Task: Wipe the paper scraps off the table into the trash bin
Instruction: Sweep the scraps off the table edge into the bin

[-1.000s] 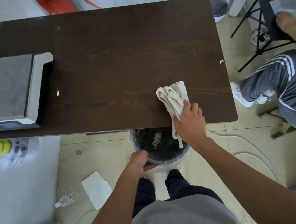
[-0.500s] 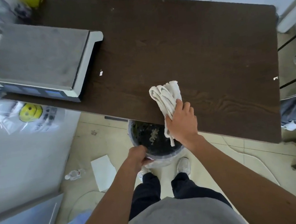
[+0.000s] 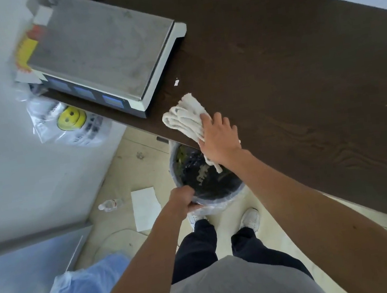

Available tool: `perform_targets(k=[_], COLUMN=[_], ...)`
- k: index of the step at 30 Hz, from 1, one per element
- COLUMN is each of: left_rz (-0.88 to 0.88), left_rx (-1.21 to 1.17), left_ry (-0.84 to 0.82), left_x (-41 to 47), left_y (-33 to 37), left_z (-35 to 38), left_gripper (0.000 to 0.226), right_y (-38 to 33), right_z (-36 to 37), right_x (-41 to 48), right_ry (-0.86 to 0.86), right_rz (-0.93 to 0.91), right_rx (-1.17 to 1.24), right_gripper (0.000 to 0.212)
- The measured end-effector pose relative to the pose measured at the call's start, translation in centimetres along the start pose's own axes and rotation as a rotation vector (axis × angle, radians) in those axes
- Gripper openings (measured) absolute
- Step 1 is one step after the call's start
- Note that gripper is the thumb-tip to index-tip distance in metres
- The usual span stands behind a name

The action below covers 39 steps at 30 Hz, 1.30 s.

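My right hand presses a white cloth flat on the dark wooden table, at its near edge. One end of the cloth hangs over the edge above the trash bin, which stands on the floor lined with a clear bag and holds dark contents. My left hand grips the bin's near rim. A small white paper scrap lies on the table just beyond the cloth, beside the scale.
A grey weighing scale sits on the table's left end. On the floor lie a white sheet, a small plastic bottle and a blue plastic bag. A smiley-face bag hangs under the table's left end.
The view has swung left and the table now runs diagonally. My right hand and the cloth have slid left along the near edge towards the scale. My left hand stays on the bin.
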<state>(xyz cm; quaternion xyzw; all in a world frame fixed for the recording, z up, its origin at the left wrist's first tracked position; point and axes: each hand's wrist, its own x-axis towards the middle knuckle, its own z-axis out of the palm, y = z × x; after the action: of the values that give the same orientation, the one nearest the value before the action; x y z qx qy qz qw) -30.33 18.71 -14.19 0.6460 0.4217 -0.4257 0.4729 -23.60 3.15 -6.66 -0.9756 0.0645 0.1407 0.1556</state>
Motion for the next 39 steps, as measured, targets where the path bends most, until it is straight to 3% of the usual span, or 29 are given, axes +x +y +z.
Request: perform_targets(k=[8,10,13,16,26,32,34,39], left_rz=[-0.014,-0.007,0.000,-0.006,-0.009,-0.004,-0.006,0.002], left_rx=[-0.033,-0.055,-0.057,-0.039,0.009,0.048,0.055,0.029], left_ry=[0.012,-0.003,-0.026,-0.036,-0.043,-0.043,-0.045,-0.066], left_x=[0.6,0.3,-0.5,-0.9,-1.5,-2.5,-2.8,-2.1], left_y=[-0.3,-0.2,-0.1,-0.5,-2.0,-2.1,-2.3,-3.3], left_z=[-1.7,-1.8,-1.9,-1.7,0.8,1.5,1.9,2.9], left_gripper=[0.033,0.030,0.027,0.031,0.040,0.041,0.042,0.046], right_y=[0.4,1.4,3.4,4.7,5.8,10.4,10.8,10.1], right_z=[-0.9,-2.0,-3.6,-3.9,-0.8,-2.3,-1.8,0.1], right_x=[-2.0,-1.3,0.8,1.4,-5.3,-4.4,-5.6,-10.3], right_ry=[-0.194,-0.175,0.044,0.061,-0.096,0.136,0.104,-0.050], right_rz=[-0.393,-0.380,-0.210,-0.067,-0.484,-0.040,-0.046,-0.253], right_rx=[-0.124,-0.050,-0.033,-0.123,-0.099,-0.066,-0.073,-0.055], right_gripper=[0.064,0.064,0.064,0.065,0.070,0.066,0.066,0.071])
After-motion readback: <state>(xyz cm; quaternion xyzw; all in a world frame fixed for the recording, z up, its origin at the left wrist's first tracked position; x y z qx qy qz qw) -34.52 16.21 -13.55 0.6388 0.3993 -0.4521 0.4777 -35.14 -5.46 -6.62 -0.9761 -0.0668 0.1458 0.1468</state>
